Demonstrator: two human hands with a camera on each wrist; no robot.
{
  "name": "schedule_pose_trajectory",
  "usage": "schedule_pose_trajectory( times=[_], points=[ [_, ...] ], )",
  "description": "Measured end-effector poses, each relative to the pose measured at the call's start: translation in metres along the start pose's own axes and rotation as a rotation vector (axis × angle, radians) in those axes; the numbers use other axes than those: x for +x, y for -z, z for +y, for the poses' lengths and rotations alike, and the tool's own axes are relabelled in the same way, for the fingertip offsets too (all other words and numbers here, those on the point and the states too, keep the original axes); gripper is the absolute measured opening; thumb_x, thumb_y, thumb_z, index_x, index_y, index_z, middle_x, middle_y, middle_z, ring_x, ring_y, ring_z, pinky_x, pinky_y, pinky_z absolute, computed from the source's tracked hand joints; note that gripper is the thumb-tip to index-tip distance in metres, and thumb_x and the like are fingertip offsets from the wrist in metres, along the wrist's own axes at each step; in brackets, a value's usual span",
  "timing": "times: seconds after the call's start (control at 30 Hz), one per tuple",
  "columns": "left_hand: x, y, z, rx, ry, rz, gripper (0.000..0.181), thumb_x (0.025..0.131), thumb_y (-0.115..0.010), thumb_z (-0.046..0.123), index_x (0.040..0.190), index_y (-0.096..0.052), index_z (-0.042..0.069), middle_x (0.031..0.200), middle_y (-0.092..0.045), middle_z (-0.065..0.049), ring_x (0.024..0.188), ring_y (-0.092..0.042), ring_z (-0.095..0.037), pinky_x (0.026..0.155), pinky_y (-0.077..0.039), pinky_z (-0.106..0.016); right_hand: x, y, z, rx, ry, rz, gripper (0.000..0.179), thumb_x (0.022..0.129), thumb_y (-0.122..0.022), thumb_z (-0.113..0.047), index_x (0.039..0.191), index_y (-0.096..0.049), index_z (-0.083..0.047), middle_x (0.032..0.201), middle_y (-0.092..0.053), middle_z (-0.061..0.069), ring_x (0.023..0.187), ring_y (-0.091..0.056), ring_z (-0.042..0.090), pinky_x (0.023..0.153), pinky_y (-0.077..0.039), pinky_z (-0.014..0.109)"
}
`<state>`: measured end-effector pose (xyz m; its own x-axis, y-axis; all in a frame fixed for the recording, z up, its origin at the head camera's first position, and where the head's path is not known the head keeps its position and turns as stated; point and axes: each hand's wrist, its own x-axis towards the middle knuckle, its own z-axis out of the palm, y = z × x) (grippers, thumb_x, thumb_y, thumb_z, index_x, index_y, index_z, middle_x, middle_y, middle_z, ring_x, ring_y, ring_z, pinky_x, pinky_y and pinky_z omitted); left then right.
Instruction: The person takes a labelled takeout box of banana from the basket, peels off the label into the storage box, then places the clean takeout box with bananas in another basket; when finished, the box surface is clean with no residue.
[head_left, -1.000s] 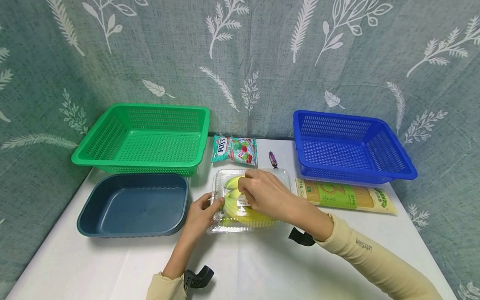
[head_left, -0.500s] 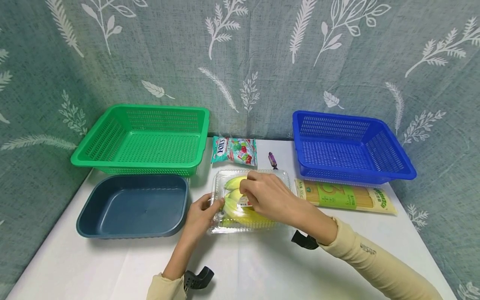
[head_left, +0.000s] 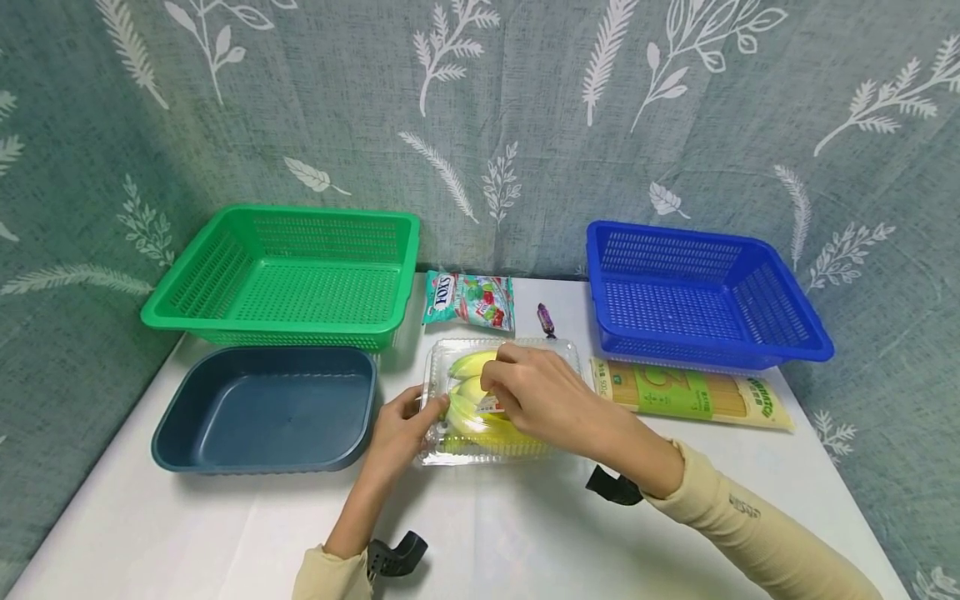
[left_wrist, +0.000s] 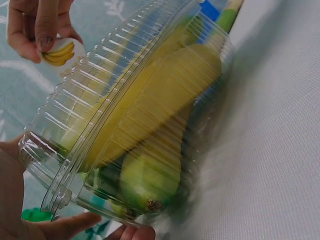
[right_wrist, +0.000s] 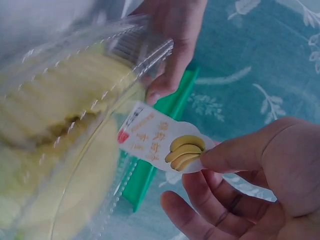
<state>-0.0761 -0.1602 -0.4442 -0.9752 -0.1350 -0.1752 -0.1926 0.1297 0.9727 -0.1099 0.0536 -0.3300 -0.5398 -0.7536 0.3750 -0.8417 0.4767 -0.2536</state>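
A clear plastic clamshell box (head_left: 442, 450) with yellow-green bananas (left_wrist: 150, 105) inside lies at the middle of the table. At its left side, my left hand (head_left: 401, 427) holds the edge, thumb on the lid and fingers low on the side in the left wrist view. Above the lid, my right hand (head_left: 546, 398) pinches a white label (right_wrist: 165, 142) with a banana picture and orange writing between thumb and fingers. The label's printed end slants down to the lid; the pinched end stands away from it. In the head view the right hand hides part of the bananas.
A green basket (head_left: 281, 335) and dark blue basin (head_left: 262, 468) stand left. On the right are a blue basket (head_left: 712, 354) and a spaghetti pack (head_left: 690, 393). Behind the box lie a candy bag (head_left: 470, 301) and a purple-wrapped sweet (head_left: 546, 320).
My right hand has shifted slightly to the right over the lid, still pinching the label. The left hand and the box have stayed in place.
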Motion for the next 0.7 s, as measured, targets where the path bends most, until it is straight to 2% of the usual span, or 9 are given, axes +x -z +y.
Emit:
schedule_pose_trajectory(
  times=[0.47,0.7],
  points=[
    [-0.001,0.001,0.0,-0.002,0.021,-0.003,0.054,0.093,-0.07,0.035,0.135,-0.059,0.003,0.119,-0.065,-0.021,0.091,-0.064,-0.024,0.067,-0.054,-0.031,-0.001,0.006,-0.001,0.046,-0.005,0.005,0.018,0.085,-0.065,0.009,0.087,-0.069,-0.009,0.081,-0.057,-0.003,0.064,-0.048,0.009,0.058,-0.043,0.021],
    [0.001,-0.001,0.0,-0.021,0.005,0.001,0.047,0.093,-0.07,0.031,0.13,-0.063,0.003,0.113,-0.067,-0.019,0.081,-0.064,-0.02,0.063,-0.053,-0.031,0.002,0.013,-0.001,0.077,-0.027,0.048,0.014,0.087,-0.071,0.004,0.089,-0.069,-0.01,0.085,-0.059,-0.005,0.067,-0.049,0.009,0.058,-0.044,0.023]
  ],
)
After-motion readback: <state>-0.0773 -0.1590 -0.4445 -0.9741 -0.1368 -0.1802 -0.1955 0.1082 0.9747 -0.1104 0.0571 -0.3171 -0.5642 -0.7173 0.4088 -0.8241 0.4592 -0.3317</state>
